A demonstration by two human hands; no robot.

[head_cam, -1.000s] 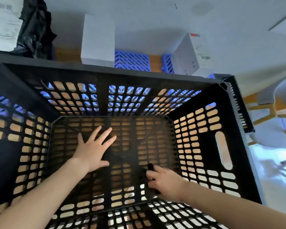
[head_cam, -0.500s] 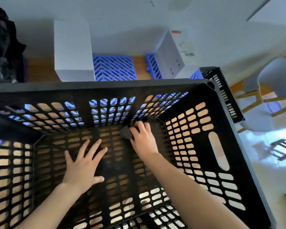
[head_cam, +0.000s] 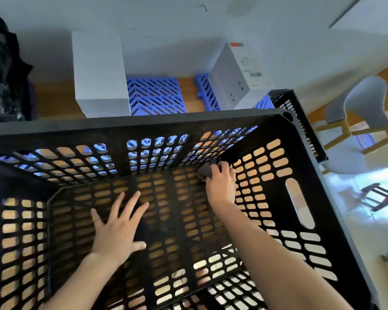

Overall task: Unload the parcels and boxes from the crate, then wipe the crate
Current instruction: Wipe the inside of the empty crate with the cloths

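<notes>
Wooden floor (head_cam: 54,97) — white box (head_cam: 227,79) bears an unreadable barcode label (head_cam: 255,74).

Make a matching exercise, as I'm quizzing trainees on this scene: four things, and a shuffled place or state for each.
1 left hand
2 right hand
3 plain white box
4 labelled box

a grips a dark cloth in the far right corner of the crate
b left of the blue panel, outside the crate
c flat on the crate floor, fingers spread
d right of the blue panel, outside the crate

Pairs: 1-c, 2-a, 3-b, 4-d
</notes>
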